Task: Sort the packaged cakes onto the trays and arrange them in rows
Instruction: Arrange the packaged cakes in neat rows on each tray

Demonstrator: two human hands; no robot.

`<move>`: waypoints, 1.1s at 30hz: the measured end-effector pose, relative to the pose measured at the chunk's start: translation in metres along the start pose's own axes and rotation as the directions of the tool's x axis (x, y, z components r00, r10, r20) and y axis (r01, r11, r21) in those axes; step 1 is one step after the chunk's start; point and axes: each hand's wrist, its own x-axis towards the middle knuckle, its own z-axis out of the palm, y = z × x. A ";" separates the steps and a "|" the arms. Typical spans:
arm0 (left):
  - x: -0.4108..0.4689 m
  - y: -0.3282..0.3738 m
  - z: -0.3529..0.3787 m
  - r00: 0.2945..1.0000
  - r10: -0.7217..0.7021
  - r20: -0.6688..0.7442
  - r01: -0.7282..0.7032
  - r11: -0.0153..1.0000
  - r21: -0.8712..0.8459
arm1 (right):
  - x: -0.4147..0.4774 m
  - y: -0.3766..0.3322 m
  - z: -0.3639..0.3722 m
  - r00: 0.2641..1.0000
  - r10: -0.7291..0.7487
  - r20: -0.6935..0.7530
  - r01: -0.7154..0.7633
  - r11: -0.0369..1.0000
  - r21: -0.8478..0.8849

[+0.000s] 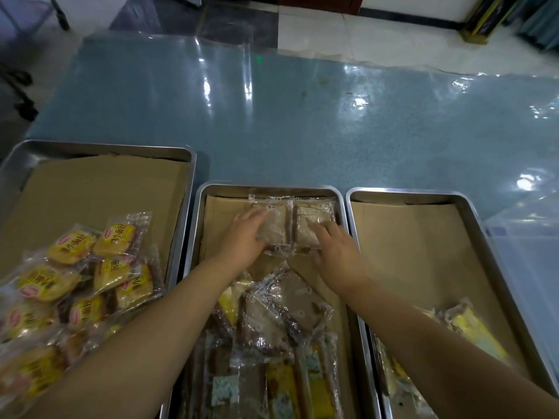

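Observation:
Three steel trays lined with cardboard lie side by side on the table. At the far end of the middle tray (341, 207), two clear-wrapped brown cakes lie next to each other. My left hand (245, 237) rests flat on the left cake (276, 219). My right hand (338, 252) lies with straight fingers on the right cake (317, 211). A loose heap of clear-wrapped cakes (272, 322) fills the near half of that tray, partly hidden by my forearms. The left tray (190, 164) holds several yellow-labelled cakes (90, 267) in a pile.
The right tray (472, 213) holds a few yellow and pale packages (472, 328) at its near end, with bare cardboard beyond. The blue table (302, 116) under clear plastic film stretches behind the trays. A tiled floor lies past the table's far edge.

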 end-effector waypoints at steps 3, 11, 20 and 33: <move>-0.011 -0.004 -0.018 0.995 -0.067 -0.071 0.067 0.998 -0.015 | -0.020 -0.009 0.005 0.991 0.047 0.125 -0.060 0.993 0.100; -0.061 -0.011 -0.031 0.974 -0.170 0.149 0.142 0.973 0.185 | -0.045 -0.015 0.024 0.897 0.270 0.350 -0.296 0.955 0.022; -0.085 -0.017 -0.025 0.944 -0.214 0.253 0.196 0.976 0.093 | -0.028 -0.020 0.010 0.855 0.318 0.409 -0.489 0.754 0.437; -0.063 -0.014 -0.051 0.940 -0.308 -0.148 0.223 0.880 -0.419 | 0.023 -0.084 0.018 0.910 0.318 0.265 -0.407 0.573 0.711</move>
